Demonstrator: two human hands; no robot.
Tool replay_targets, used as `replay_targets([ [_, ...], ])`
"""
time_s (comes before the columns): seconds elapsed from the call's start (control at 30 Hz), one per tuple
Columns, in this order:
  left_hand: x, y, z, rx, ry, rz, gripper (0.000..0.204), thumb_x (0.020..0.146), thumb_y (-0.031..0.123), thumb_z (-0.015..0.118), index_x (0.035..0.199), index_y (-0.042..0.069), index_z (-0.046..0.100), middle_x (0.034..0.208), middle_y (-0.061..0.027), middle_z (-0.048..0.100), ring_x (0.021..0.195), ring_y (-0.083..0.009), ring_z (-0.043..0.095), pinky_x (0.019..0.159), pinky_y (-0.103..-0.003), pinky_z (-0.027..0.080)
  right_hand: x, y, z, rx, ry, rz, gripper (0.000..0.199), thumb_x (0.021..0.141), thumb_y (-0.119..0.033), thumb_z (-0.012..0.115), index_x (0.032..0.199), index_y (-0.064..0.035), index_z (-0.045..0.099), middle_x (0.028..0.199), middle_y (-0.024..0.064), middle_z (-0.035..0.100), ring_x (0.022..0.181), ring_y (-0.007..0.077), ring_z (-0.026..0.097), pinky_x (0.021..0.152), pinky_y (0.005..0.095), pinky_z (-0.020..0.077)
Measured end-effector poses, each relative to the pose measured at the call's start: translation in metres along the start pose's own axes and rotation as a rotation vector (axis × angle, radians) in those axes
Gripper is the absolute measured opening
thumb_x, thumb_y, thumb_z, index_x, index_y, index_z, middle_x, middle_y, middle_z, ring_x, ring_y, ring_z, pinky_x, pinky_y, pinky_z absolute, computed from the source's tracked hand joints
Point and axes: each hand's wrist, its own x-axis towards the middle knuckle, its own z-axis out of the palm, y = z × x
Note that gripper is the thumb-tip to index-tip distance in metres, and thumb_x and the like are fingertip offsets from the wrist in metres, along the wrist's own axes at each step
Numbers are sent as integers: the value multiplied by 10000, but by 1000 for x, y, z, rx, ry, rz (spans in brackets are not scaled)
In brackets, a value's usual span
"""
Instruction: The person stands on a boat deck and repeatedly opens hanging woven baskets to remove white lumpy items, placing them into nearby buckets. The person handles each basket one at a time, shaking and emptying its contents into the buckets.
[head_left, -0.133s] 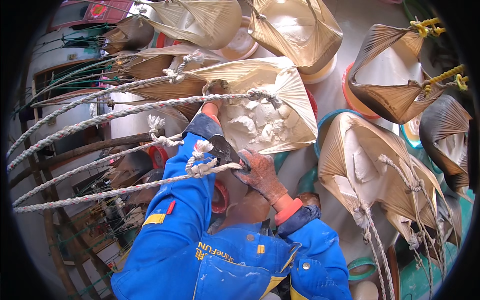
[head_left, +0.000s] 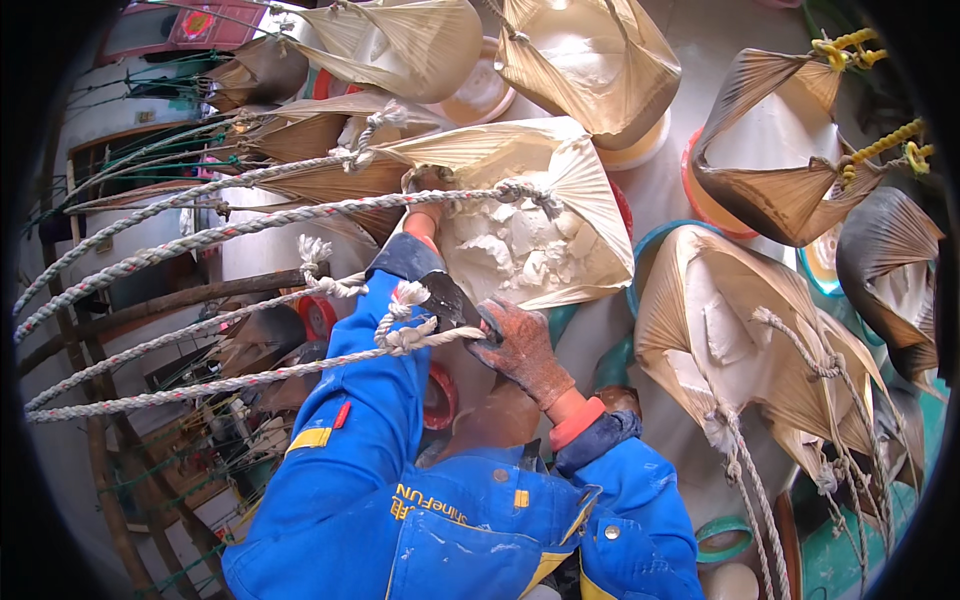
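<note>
A pleated tan cloth sling (head_left: 590, 190) hangs by its corners from thick pale ropes (head_left: 250, 215). White crumbly lumps (head_left: 520, 245) lie inside it. At the sling's left edge, my gloved left hand (head_left: 430, 182) is closed on the gathered cloth, its fingers partly hidden by folds and rope. Nearer my body, my right hand (head_left: 522, 348), in an orange-brown work glove, grips the sling's near corner, where the cloth is dark and a knotted rope (head_left: 405, 335) is tied. The fingertips of that hand are partly out of sight.
More cloth slings with white contents hang around, one at the right (head_left: 720, 320) and another at the far side (head_left: 590, 80). A red-rimmed basin (head_left: 695, 195) stands beneath a sling at the right. Wooden poles (head_left: 170, 300) and stretched ropes fill the left.
</note>
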Motion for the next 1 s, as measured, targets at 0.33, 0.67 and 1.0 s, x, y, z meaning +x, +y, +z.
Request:
replay_targets([
  [0.33,-115,43,12,-657,384,-41,303,866,233,594,1101,42,610,1046,-184,628,982,-335,591,854,-419,454,-1,-5,-5,30,87,-50,452,664,-263,756,1035,-85,569,834,58,584,750,287,611,640,403,482],
  [0.67,-28,-19,62,-826,356,-289,265,851,150,575,1102,83,630,1036,-118,657,935,-283,623,824,-374,476,-22,-8,-15,0,-16,-60,392,670,-323,742,962,-138,557,912,83,575,752,319,614,623,424,491],
  [1.0,-17,-35,40,-449,313,-185,273,826,161,598,1086,81,623,1041,-110,653,980,-272,615,863,-381,466,-40,-10,-33,52,-9,-88,424,640,-304,768,969,-137,560,909,76,579,730,285,624,596,397,489],
])
